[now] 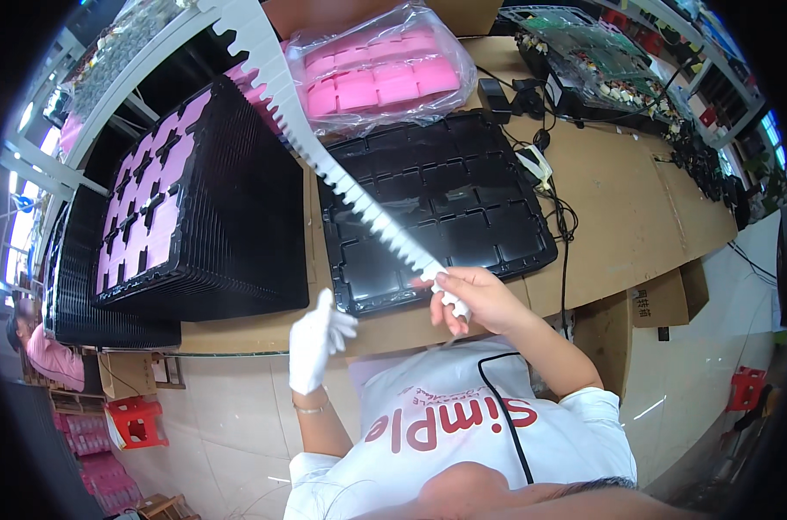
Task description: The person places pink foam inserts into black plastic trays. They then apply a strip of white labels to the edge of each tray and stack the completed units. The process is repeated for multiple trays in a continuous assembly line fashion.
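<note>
My right hand (480,299), bare, is closed around the near end of a long white strip (326,166) with a row of notches along one edge. The strip slants up and to the left, and its far end runs out of the picture at the top. It passes over the left part of a black compartmented plastic tray (463,204) lying on the table. My left hand (320,338) wears a white glove. It is raised in front of the table's near edge, left of the tray's corner, with its fingers apart and nothing in it.
A tall stack of black trays (246,217) with pink pads on its side face stands at left. Behind the tray lies a clear bag of pink foam blocks (380,78). Cables (566,221), a black adapter (495,100) and a box of circuit boards (618,78) are at right.
</note>
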### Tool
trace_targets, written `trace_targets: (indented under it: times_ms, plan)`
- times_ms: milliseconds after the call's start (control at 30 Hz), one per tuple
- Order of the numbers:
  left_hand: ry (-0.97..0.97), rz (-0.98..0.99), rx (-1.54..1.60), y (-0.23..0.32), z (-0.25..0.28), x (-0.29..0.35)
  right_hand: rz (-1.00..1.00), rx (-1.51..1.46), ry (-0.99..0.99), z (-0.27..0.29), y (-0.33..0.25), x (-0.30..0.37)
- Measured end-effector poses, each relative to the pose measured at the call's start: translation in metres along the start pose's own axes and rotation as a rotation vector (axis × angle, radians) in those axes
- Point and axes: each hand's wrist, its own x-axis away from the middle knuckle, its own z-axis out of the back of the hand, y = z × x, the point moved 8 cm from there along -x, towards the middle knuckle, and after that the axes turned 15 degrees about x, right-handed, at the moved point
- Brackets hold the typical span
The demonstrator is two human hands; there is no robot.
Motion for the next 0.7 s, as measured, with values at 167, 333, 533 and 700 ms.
trace_targets:
  times_ms: [167,333,533,700]
  plan:
    - [-0.176,-0.217,-0.093,0.016,-0.043,0.024,0.526,1.496,0.456,-0.029,-0.03,0.017]
    - [-0.189,-0.47,-0.39,0.045,-0.092,0.028,0.537,1.613,0.393,-0.052,-0.004,0.021]
    - [-0.167,-0.142,0.267,-0.01,-0.074,0.006,0.116,0.355,0.275,-0.006,0.047,0.021]
    - [-0.094,-0.268,0.498,-0.012,-0.073,0.004,0.076,0.211,0.252,-0.003,0.058,0.012]
